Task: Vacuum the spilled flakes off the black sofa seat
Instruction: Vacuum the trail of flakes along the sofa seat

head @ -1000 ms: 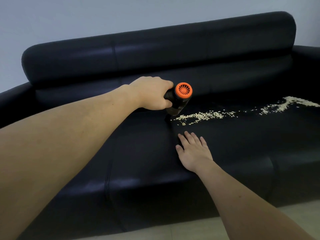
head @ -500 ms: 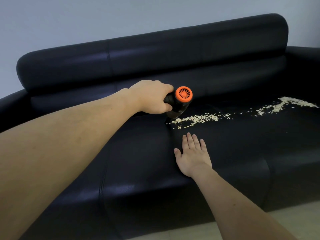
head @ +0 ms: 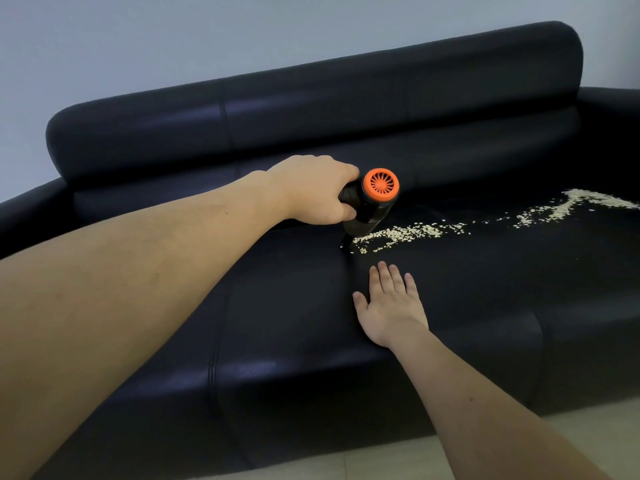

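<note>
My left hand (head: 317,195) grips a small black handheld vacuum (head: 372,206) with an orange vented end cap. Its nozzle points down onto the black sofa seat (head: 277,306) at the left end of a trail of pale flakes (head: 408,233). The trail runs to the right and thickens into a larger patch of flakes (head: 588,199) near the right edge of the view. My right hand (head: 389,304) lies flat on the seat, fingers straight, just in front of the flakes and apart from them.
The sofa backrest (head: 311,109) rises behind the seat, with armrests at both ends. A pale wall stands behind the sofa. Light floor tiles (head: 485,445) show below the sofa's front edge.
The vacuum stays at the left end of the trail, which has thinned a little there. My right hand has shifted slightly on the seat. The view has drifted.
</note>
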`<control>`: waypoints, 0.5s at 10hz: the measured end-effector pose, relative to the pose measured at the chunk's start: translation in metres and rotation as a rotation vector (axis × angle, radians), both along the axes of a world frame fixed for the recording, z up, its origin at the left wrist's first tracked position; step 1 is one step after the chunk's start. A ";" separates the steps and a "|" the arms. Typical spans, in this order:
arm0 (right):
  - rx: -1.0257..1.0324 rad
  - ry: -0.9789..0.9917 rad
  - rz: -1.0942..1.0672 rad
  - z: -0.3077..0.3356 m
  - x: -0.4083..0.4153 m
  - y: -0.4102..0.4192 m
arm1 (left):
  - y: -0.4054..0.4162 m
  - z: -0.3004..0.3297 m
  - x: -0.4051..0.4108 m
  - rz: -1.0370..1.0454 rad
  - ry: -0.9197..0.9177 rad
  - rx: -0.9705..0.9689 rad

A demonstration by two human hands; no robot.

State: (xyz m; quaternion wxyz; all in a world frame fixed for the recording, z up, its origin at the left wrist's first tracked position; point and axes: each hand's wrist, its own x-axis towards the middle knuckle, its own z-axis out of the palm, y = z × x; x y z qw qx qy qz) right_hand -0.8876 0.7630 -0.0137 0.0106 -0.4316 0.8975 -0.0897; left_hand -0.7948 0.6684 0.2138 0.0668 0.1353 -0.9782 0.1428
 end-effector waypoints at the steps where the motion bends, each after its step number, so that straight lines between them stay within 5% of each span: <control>1: 0.002 0.000 -0.001 0.002 0.001 0.001 | 0.005 0.003 0.003 -0.012 0.008 0.020; 5: 0.004 -0.007 -0.006 0.002 0.001 0.002 | 0.018 0.010 0.009 -0.024 0.005 0.086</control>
